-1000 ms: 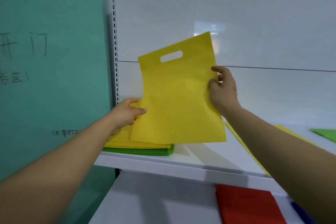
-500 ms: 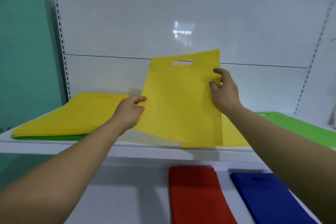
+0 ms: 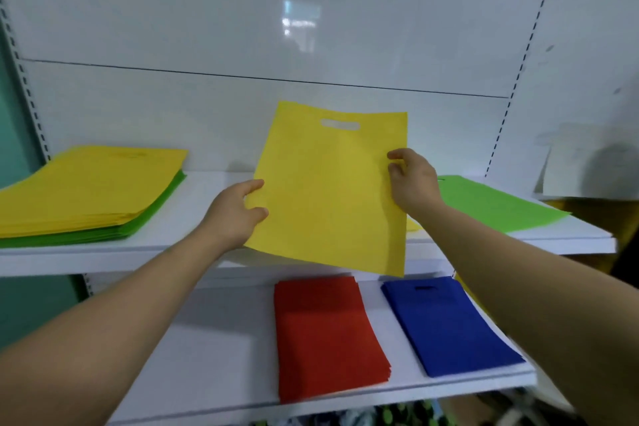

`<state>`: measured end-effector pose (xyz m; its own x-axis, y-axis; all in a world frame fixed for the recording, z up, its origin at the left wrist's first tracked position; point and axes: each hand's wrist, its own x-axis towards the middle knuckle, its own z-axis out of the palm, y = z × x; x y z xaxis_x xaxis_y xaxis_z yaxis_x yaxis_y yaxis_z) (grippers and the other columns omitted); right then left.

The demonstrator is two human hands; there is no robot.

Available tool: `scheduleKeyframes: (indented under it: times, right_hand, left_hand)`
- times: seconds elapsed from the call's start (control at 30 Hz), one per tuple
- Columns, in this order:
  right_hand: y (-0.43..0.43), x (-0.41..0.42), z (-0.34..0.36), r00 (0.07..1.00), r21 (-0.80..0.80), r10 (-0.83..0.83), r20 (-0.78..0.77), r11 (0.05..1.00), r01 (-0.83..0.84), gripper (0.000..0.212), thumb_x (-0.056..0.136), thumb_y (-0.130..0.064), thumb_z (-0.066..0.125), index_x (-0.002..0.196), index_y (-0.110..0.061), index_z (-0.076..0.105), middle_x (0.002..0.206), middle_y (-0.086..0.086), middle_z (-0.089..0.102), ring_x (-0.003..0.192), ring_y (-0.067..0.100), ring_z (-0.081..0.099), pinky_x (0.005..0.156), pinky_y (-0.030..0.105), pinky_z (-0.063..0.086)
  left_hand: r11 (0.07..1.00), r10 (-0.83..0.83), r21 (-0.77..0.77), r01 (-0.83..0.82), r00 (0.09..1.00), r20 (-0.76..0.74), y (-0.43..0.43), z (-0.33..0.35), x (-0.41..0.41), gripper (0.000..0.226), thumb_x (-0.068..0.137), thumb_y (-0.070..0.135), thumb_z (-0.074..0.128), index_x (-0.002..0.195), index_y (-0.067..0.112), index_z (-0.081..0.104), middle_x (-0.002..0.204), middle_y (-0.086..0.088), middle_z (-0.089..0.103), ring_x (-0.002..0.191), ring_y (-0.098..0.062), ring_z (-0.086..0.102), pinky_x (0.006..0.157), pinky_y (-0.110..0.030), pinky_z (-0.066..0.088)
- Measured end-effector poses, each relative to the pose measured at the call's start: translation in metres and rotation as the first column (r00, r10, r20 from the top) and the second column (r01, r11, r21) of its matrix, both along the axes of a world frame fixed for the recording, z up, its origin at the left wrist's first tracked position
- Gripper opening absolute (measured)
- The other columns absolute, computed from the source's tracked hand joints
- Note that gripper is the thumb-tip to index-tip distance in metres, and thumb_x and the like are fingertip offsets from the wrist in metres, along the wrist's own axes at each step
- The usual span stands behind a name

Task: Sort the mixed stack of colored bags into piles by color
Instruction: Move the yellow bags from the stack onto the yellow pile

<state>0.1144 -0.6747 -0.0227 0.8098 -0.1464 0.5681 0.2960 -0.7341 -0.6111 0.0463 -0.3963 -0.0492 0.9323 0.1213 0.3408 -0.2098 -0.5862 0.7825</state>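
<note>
While the left hand (image 3: pixel 235 214) pinches the left edge of a yellow bag (image 3: pixel 328 190) and the right hand (image 3: pixel 413 183) pinches its right edge, the bag hangs upright at frame centre, over the upper shelf (image 3: pixel 207 183). Red pile (image 3: pixel 325 332) and blue pile (image 3: pixel 446 322) lie lower centre, a green bag (image 3: pixel 491 204) at right; the stack (image 3: pixel 90 190) at left, yellow over green, looks unsorted, so much seems left.
</note>
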Motion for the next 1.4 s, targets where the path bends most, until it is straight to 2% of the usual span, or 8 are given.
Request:
scheduleKeyframes:
  times: [0.23,0.37,0.53,0.63,0.8,1.07,1.3,1.4]
  right_hand:
    - [-0.025,0.048,-0.017,0.996,-0.014,0.058,-0.062,0.998,-0.059,0.031,0.097,-0.013,0.046,0.126,-0.011,0.057,0.123,0.017,0.058,0.113,0.032,0.052,0.085,0.029,0.038]
    - [-0.038,0.089,-0.028,0.984,-0.042,0.108,-0.139,0.993,-0.115,0.033,0.096,-0.016,0.048,0.127,-0.009,0.056,0.126,0.017,0.057,0.116,0.032,0.052,0.089,0.029,0.038]
    - [-0.046,0.126,-0.041,0.881,-0.077,0.200,-0.429,0.964,-0.256,0.060,0.090,-0.037,0.060,0.142,-0.013,0.043,0.147,0.014,0.039,0.132,0.030,0.042,0.106,0.034,0.035]
    - [-0.049,0.139,-0.048,0.845,-0.144,0.188,-0.501,0.944,-0.295,0.068,0.085,-0.042,0.065,0.144,-0.017,0.040,0.147,0.014,0.037,0.130,0.031,0.043,0.105,0.035,0.038]
    - [-0.045,0.146,-0.055,0.882,-0.286,0.151,-0.446,0.910,-0.300,0.059,0.089,-0.042,0.059,0.141,-0.017,0.043,0.144,0.014,0.039,0.126,0.031,0.046,0.102,0.033,0.037]
    - [-0.044,0.140,-0.060,0.860,-0.261,0.286,-0.423,0.870,-0.418,0.046,0.091,-0.040,0.056,0.132,-0.019,0.053,0.140,0.008,0.048,0.127,0.025,0.046,0.100,0.029,0.035]
    - [-0.044,0.130,-0.056,0.860,-0.379,0.270,-0.432,0.811,-0.445,0.040,0.093,-0.046,0.051,0.119,-0.019,0.064,0.128,0.007,0.060,0.118,0.026,0.052,0.096,0.031,0.040]
    - [-0.041,0.129,-0.054,0.860,-0.406,0.252,-0.443,0.799,-0.443,0.042,0.092,-0.048,0.050,0.121,-0.020,0.062,0.130,0.007,0.058,0.120,0.026,0.051,0.096,0.031,0.039]
  left_hand:
    - [0.995,0.068,0.081,-0.063,0.996,-0.057,-0.029,-0.012,0.027,0.058,0.089,0.013,0.063,0.143,0.016,0.041,0.144,-0.006,0.043,0.127,-0.022,0.046,0.097,-0.029,0.041]
    - [0.971,0.110,0.225,-0.081,0.987,-0.120,-0.049,-0.017,0.046,0.066,0.088,0.025,0.065,0.146,0.015,0.034,0.150,-0.005,0.034,0.135,-0.021,0.037,0.105,-0.028,0.032]
    - [0.913,0.176,0.403,-0.065,0.954,-0.243,-0.066,-0.026,0.061,0.079,0.084,0.051,0.062,0.148,0.021,0.028,0.155,-0.002,0.024,0.140,-0.019,0.027,0.112,-0.030,0.025]
    - [0.878,0.202,0.475,-0.049,0.940,-0.276,-0.069,-0.028,0.059,0.098,0.063,0.076,0.049,0.146,0.028,0.031,0.158,0.001,0.017,0.143,-0.016,0.020,0.116,-0.034,0.020]
    - [0.833,0.102,0.545,0.099,0.939,-0.327,-0.067,-0.027,0.044,0.135,0.022,0.103,0.034,0.142,0.041,0.033,0.158,0.011,0.010,0.143,-0.011,0.017,0.115,-0.028,0.018]
    - [0.771,0.130,0.625,0.123,0.930,-0.344,-0.068,-0.022,0.039,0.126,0.031,0.095,0.037,0.143,0.039,0.032,0.158,0.008,0.015,0.143,-0.011,0.017,0.113,-0.025,0.015]
    - [0.819,0.141,0.566,0.092,0.924,-0.355,-0.053,-0.018,0.035,0.092,0.054,0.073,0.053,0.138,0.037,0.043,0.154,0.009,0.027,0.139,-0.010,0.026,0.110,-0.023,0.019]
    - [0.816,0.134,0.567,0.112,0.918,-0.374,-0.053,-0.016,0.035,0.097,0.050,0.075,0.052,0.139,0.035,0.041,0.153,0.009,0.028,0.139,-0.010,0.026,0.110,-0.023,0.019]
